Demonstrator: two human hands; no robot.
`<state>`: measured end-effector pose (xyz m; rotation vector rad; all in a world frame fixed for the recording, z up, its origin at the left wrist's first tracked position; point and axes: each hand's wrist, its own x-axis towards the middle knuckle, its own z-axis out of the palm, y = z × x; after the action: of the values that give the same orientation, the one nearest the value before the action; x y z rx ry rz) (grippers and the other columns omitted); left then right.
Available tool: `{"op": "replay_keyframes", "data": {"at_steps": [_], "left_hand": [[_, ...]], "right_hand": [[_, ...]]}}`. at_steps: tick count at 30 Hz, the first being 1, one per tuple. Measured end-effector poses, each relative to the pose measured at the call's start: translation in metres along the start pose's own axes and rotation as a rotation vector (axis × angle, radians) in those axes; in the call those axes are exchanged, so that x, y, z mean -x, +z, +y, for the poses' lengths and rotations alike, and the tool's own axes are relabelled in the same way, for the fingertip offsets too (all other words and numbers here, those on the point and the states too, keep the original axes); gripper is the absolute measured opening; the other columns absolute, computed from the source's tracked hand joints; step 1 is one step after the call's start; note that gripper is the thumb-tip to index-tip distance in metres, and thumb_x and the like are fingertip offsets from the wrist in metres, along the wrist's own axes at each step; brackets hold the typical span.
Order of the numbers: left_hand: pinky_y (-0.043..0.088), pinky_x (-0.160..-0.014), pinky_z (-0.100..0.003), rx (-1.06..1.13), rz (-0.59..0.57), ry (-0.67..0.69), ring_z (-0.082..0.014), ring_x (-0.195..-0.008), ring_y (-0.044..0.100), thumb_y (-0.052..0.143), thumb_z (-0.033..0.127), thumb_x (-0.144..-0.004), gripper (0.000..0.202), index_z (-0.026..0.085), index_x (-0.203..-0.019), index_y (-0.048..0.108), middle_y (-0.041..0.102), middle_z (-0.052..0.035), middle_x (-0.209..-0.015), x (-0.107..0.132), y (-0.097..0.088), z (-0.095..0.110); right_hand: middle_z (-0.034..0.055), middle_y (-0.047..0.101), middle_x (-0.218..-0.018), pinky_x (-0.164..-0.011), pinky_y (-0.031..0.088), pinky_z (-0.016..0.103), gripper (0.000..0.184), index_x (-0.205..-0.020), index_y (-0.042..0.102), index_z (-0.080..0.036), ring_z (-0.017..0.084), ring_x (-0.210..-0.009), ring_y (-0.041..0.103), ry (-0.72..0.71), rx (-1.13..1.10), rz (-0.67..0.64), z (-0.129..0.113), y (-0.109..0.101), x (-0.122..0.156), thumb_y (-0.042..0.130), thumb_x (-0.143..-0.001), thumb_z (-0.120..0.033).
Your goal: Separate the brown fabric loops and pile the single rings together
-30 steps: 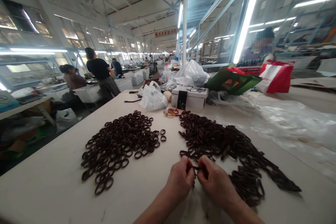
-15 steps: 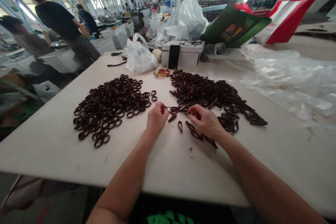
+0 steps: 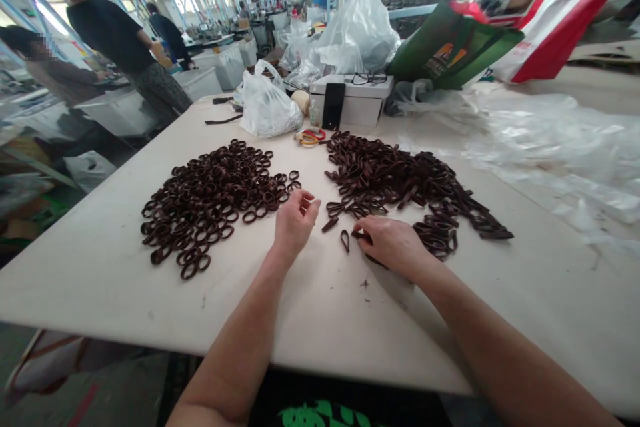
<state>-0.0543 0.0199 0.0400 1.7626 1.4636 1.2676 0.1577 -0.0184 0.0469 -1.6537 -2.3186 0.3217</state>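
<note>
Left hand (image 3: 297, 219): while half-open, it is held near brown rings (image 3: 220, 190).
Right hand (image 3: 383, 240): a brown loop (image 3: 361, 235) is pinched.

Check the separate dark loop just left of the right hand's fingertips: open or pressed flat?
Open: the dark loop forms a narrow teardrop, and the pale tabletop shows through its middle.
</note>
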Motion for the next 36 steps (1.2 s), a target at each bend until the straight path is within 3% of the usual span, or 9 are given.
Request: {"op": "replay_keyframes", "data": {"at_steps": [3, 6, 9, 12, 16, 24, 29, 32, 36], "left_hand": [[0.043, -0.052, -0.018, 0.064, -0.16, -0.022, -0.0098, -0.052, 0.054, 0.058, 0.035, -0.087, 0.018, 0.018, -0.09, 0.057, 0.057, 0.0034, -0.064, 0.01, 0.016, 0.003], [0.043, -0.054, -0.019, 0.16, -0.3, -0.066, -0.0102, -0.054, 0.055, 0.058, 0.036, -0.086, 0.02, 0.017, -0.092, 0.058, 0.058, 0.0031, -0.065, 0.018, 0.026, 0.006], [0.042, -0.053, -0.019, 0.235, -0.404, -0.105, -0.0105, -0.053, 0.055, 0.059, 0.038, -0.085, 0.024, 0.016, -0.094, 0.057, 0.059, 0.0023, -0.066, 0.026, 0.034, 0.012], [0.041, -0.051, -0.019, 0.298, -0.471, -0.119, -0.0103, -0.052, 0.054, 0.061, 0.039, -0.084, 0.026, 0.016, -0.094, 0.057, 0.059, 0.0026, -0.066, 0.032, 0.04, 0.02], [0.038, -0.051, -0.019, 0.406, -0.425, -0.136, -0.0097, -0.054, 0.05, 0.065, 0.033, -0.079, 0.021, 0.015, -0.088, 0.057, 0.055, 0.0033, -0.065, 0.037, 0.044, 0.027], [0.038, -0.047, -0.019, 0.613, -0.463, -0.233, -0.009, -0.049, 0.045, 0.061, 0.023, -0.07, 0.014, 0.011, -0.078, 0.062, 0.052, 0.0016, -0.058, 0.039, 0.049, 0.028], [0.039, -0.047, -0.019, 0.696, -0.494, -0.284, -0.0087, -0.048, 0.045, 0.067, 0.025, -0.065, 0.018, 0.011, -0.074, 0.062, 0.054, 0.0004, -0.059, 0.036, 0.05, 0.018], [0.036, -0.048, -0.019, 0.636, -0.408, -0.282, -0.0097, -0.049, 0.046, 0.066, 0.026, -0.066, 0.017, 0.011, -0.071, 0.061, 0.053, 0.0006, -0.056, 0.028, 0.048, 0.01], [0.035, -0.053, -0.019, 0.545, -0.264, -0.259, -0.0103, -0.055, 0.046, 0.064, 0.024, -0.064, 0.013, 0.012, -0.068, 0.061, 0.056, -0.0001, -0.059, 0.017, 0.04, 0.004]], "right_hand": [[0.0031, 0.069, -0.102, -0.076, 0.046, 0.024, 0.031, -0.108, 0.064, -0.021, 0.016, -0.087, 0.063, -0.012, -0.083, 0.047, 0.007, 0.0, -0.004, 0.052, -0.08, -0.014], [0.0018, 0.068, -0.095, -0.073, 0.048, 0.023, 0.041, -0.12, 0.057, -0.02, 0.013, -0.078, 0.063, 0.0, -0.307, 0.154, 0.009, 0.0, -0.005, 0.044, -0.082, -0.013], [-0.0002, 0.068, -0.082, -0.067, 0.049, 0.024, 0.04, -0.118, 0.06, -0.019, 0.012, -0.065, 0.061, 0.033, -0.541, 0.239, 0.006, 0.002, -0.004, 0.043, -0.082, -0.017], [0.0023, 0.071, -0.087, -0.074, 0.05, 0.027, 0.033, -0.109, 0.066, -0.02, 0.015, -0.073, 0.064, 0.058, -0.514, 0.266, 0.001, 0.005, -0.002, 0.044, -0.085, -0.025], [0.0043, 0.071, -0.102, -0.087, 0.048, 0.033, 0.032, -0.103, 0.069, -0.022, 0.02, -0.093, 0.065, 0.112, -0.485, 0.271, -0.001, 0.007, -0.002, 0.043, -0.087, -0.032], [0.0045, 0.07, -0.101, -0.087, 0.047, 0.034, 0.036, -0.101, 0.067, -0.021, 0.023, -0.096, 0.063, 0.152, -0.717, 0.186, 0.006, 0.014, -0.004, 0.042, -0.083, -0.039], [0.0011, 0.064, -0.077, -0.071, 0.046, 0.03, 0.022, -0.085, 0.061, -0.021, 0.019, -0.076, 0.059, 0.107, -0.684, 0.172, 0.007, 0.011, -0.005, 0.043, -0.079, -0.031], [-0.0004, 0.058, -0.071, -0.065, 0.042, 0.028, 0.016, -0.077, 0.057, -0.02, 0.018, -0.07, 0.055, 0.068, -0.626, 0.15, 0.006, 0.002, -0.004, 0.045, -0.081, -0.03], [-0.0001, 0.056, -0.075, -0.066, 0.043, 0.025, 0.017, -0.081, 0.058, -0.02, 0.016, -0.073, 0.054, -0.046, -0.727, 0.029, 0.003, -0.006, -0.004, 0.045, -0.084, -0.031]]}}
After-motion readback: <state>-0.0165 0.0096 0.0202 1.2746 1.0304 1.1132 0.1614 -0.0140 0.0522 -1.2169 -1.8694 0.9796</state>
